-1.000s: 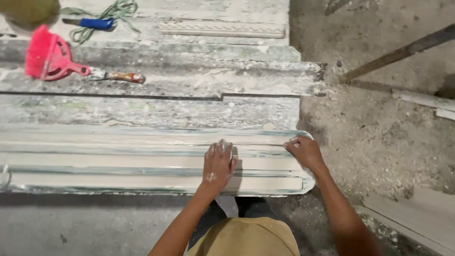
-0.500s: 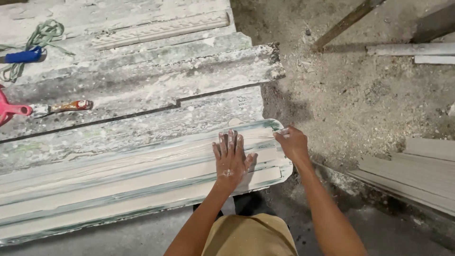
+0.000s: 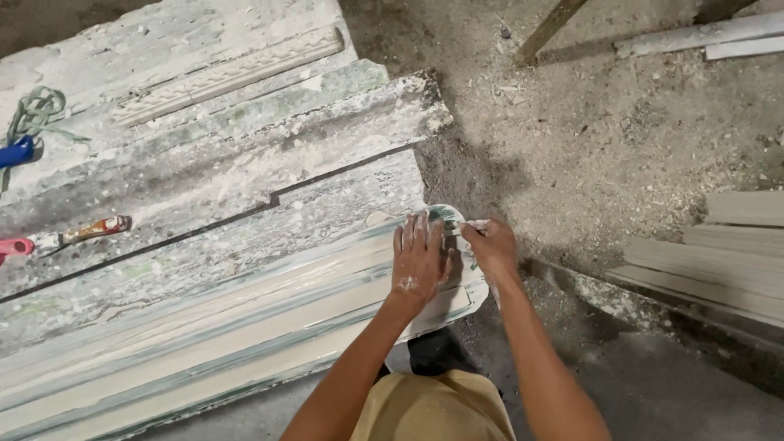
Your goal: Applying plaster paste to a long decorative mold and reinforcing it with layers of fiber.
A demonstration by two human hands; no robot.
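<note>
The left hand [image 3: 418, 263] lies flat, palm down, fingers spread and straight, pressed on the right end of a long pale plaster cornice moulding [image 3: 204, 347] with stepped ridges, which runs from the 8 o'clock corner of the view up toward the centre. The right hand [image 3: 490, 247] sits just beside it at 3 o'clock of the left, at the very tip of the moulding; its fingers are curled closed, pinching something small and whitish against the moulding's end, though what it grips is too small to tell. Both hands are dusted with white plaster. The moulding rests on a rough, plaster-crusted grey workbench of long boards [image 3: 245, 171], which fills the view from 9 to 12 o'clock. On the bench, at 9 o'clock, lies a scraper with a brown wooden handle [image 3: 90, 230], and touching the left edge just below it a pink plastic piece [image 3: 12, 247]. Farther up, at 10 o'clock, a blue-handled tool [image 3: 15, 152] lies by a loop of green cord [image 3: 37, 114]. A narrow ornamented plaster strip [image 3: 229, 75] lies at 11 o'clock. On the dusty concrete floor [image 3: 621, 147], a stack of flat pale slabs [image 3: 719, 261] sits at 3 o'clock, well apart from the hands.
</note>
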